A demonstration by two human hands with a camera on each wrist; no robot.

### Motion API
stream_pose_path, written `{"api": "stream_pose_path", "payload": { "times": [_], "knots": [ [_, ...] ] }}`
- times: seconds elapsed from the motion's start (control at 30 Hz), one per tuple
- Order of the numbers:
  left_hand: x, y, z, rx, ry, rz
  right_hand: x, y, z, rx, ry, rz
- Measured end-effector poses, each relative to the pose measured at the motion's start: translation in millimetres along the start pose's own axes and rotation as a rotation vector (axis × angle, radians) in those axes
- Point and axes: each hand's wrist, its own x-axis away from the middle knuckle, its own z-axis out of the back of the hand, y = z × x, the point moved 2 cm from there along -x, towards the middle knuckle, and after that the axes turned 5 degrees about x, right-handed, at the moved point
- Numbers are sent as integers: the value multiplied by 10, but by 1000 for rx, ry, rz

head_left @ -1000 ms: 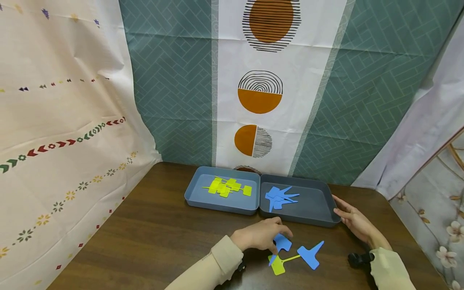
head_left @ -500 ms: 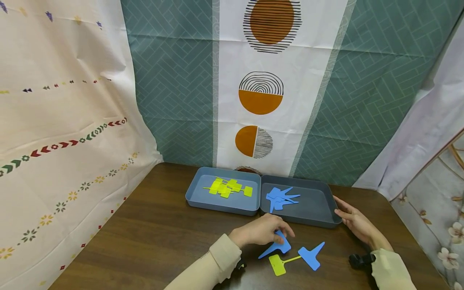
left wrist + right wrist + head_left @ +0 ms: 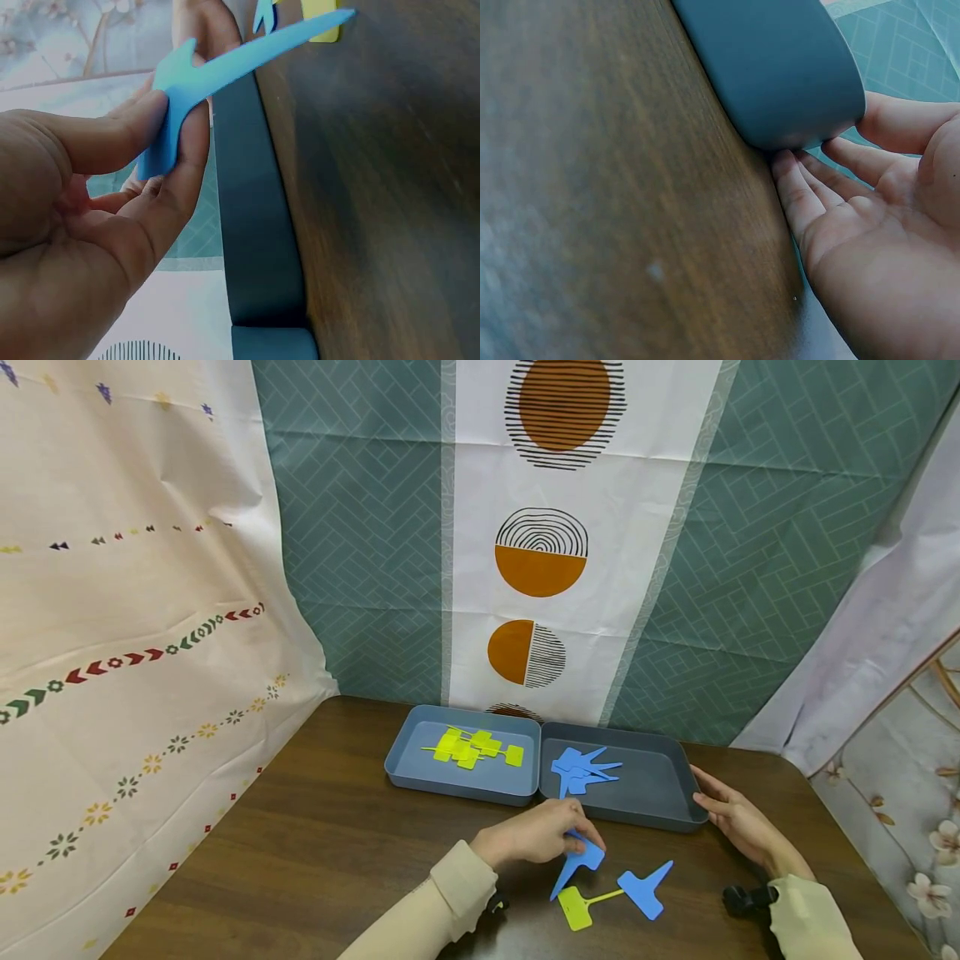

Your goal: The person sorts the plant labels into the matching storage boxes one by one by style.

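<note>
My left hand (image 3: 536,835) pinches a blue T-shaped plant label (image 3: 180,97) between thumb and fingers, just above the table in front of the dark tray. Its pointed stem hangs toward the table. Below it, a yellow plant label (image 3: 575,908) and another blue plant label (image 3: 642,892) lie on the wood. Several blue plant labels (image 3: 581,768) overlap inside the dark grey tray (image 3: 652,785). My right hand (image 3: 742,822) rests against that tray's right end, its fairly straight fingers (image 3: 799,195) touching the wall and thumb near the rim.
A blue-grey tray (image 3: 408,768) with several yellow plant labels (image 3: 465,747) stands left of the dark tray, side by side with it. Both sit near the back of the brown wooden table (image 3: 300,843). A patterned curtain (image 3: 360,568) hangs behind, with light cloths at both sides.
My left hand has lifted the blue plant label off the yellow one and turned it, its stem swinging left and then back downward. The right hand stays at the tray.
</note>
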Motion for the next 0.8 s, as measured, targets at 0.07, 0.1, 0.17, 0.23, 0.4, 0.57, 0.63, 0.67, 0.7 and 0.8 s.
{"api": "stream_pose_path", "payload": {
  "times": [0.07, 0.1, 0.17, 0.23, 0.4, 0.57, 0.63, 0.67, 0.7, 0.8],
  "knots": [
    [2, 0, 19, 26, 9, 5, -2, 0, -2, 3, 2, -4],
    [1, -2, 28, 48, 12, 7, -5, 5, -2, 3, 2, -3],
    [1, -4, 48, 95, 15, 9, -10, 16, -2, 4, -6, 6],
    [-1, -4, 67, 120, 19, 2, -16, 26, -5, 5, -8, 13],
    [-5, -9, 94, 134, 38, -24, -14, 36, -9, 2, -6, 35],
    [-3, -3, 116, 170, 60, -25, -7, 28, -14, -7, -1, 45],
    [-3, 5, 127, 178, 75, -32, -5, 23, -15, -7, 1, 51],
    [-3, 8, 133, 178, 82, -36, -4, 21, -14, -8, 0, 53],
    [-3, 11, 139, 180, 88, -40, -3, 19, -15, -9, -1, 55],
    [-1, 13, 152, 191, 100, -46, -4, 17, -15, -8, 3, 53]
  ]
}}
